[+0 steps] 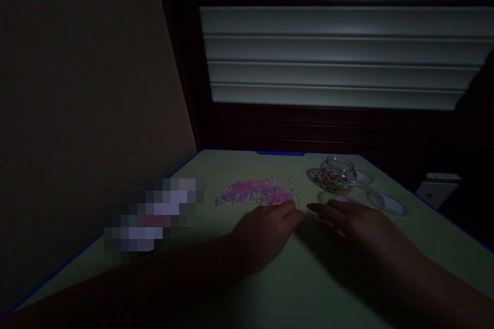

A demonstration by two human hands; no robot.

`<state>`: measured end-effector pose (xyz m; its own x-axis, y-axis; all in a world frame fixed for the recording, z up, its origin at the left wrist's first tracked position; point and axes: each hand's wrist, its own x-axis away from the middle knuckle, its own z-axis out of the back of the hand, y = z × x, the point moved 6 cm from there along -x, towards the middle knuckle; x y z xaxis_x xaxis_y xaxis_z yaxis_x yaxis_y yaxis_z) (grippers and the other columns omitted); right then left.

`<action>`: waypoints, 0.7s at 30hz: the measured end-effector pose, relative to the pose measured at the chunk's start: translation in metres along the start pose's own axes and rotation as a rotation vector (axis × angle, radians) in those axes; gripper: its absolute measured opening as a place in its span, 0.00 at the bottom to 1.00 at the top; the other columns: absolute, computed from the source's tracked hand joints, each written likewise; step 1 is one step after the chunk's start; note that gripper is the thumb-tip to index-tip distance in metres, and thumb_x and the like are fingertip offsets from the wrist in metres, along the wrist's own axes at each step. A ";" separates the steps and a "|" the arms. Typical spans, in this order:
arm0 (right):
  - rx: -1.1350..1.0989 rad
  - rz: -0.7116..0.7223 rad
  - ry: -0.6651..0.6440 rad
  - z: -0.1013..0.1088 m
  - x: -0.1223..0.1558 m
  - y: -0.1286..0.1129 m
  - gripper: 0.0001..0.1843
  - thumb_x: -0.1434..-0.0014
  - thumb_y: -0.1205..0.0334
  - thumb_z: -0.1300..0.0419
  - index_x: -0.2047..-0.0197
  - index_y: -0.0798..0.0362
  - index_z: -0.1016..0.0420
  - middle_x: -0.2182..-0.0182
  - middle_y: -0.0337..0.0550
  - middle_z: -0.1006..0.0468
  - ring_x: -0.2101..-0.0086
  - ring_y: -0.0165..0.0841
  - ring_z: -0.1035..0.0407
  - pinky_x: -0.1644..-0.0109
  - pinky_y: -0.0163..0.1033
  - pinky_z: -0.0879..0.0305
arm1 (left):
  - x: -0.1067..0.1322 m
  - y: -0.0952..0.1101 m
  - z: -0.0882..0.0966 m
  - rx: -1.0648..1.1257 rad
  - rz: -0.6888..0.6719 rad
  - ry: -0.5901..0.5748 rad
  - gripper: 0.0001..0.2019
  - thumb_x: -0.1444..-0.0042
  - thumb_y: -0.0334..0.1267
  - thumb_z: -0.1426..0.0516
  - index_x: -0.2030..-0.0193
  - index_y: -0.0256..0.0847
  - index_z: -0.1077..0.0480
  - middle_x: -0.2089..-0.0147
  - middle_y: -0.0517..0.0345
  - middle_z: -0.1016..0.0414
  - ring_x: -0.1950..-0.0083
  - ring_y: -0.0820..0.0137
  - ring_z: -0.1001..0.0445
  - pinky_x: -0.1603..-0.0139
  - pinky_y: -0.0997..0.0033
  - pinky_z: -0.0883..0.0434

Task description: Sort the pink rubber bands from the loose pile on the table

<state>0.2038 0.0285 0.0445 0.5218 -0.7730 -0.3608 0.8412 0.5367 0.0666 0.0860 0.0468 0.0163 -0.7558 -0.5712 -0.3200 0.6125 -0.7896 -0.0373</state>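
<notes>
Pink bands (257,193) lie heaped on the table (424,239) just beyond the left hand (266,231), which like the right hand (355,221) rests flat, open and seemingly empty, so in this gloom a careless sweep could scatter them or knock the jar (335,175) nearby.

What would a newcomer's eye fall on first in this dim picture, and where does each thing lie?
The heap of pink and purple bands stands out on the pale green table, just beyond the fingertips of the left hand. To its right stands a small glass jar of mixed-colour bands, beyond the right hand, which lies palm down. Behind, a pale slatted shutter is the brightest patch.
</notes>
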 end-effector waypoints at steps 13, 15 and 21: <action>-0.083 0.009 -0.098 0.001 -0.001 -0.005 0.16 0.56 0.77 0.47 0.65 0.49 0.32 0.72 0.37 0.30 0.71 0.29 0.35 0.69 0.33 0.44 | 0.001 0.003 0.003 0.014 -0.073 0.043 0.08 0.40 0.31 0.56 0.57 0.40 0.40 0.63 0.59 0.36 0.68 0.73 0.35 0.71 0.74 0.36; -0.088 0.006 -0.111 0.001 -0.001 -0.005 0.14 0.55 0.76 0.47 0.66 0.51 0.32 0.72 0.38 0.30 0.71 0.30 0.36 0.68 0.33 0.44 | 0.000 0.004 0.003 0.018 -0.075 0.044 0.08 0.40 0.31 0.55 0.56 0.41 0.40 0.63 0.59 0.36 0.68 0.73 0.35 0.71 0.74 0.37; -0.082 0.016 -0.108 0.002 -0.001 -0.004 0.12 0.54 0.76 0.48 0.68 0.52 0.31 0.73 0.39 0.30 0.72 0.30 0.36 0.69 0.34 0.44 | 0.000 0.003 0.003 0.021 -0.075 0.056 0.09 0.41 0.31 0.56 0.56 0.40 0.39 0.63 0.59 0.36 0.68 0.73 0.35 0.71 0.74 0.36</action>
<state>0.1999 0.0260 0.0468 0.5512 -0.7937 -0.2573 0.8203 0.5718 -0.0067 0.0875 0.0436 0.0186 -0.7846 -0.4975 -0.3700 0.5495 -0.8343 -0.0435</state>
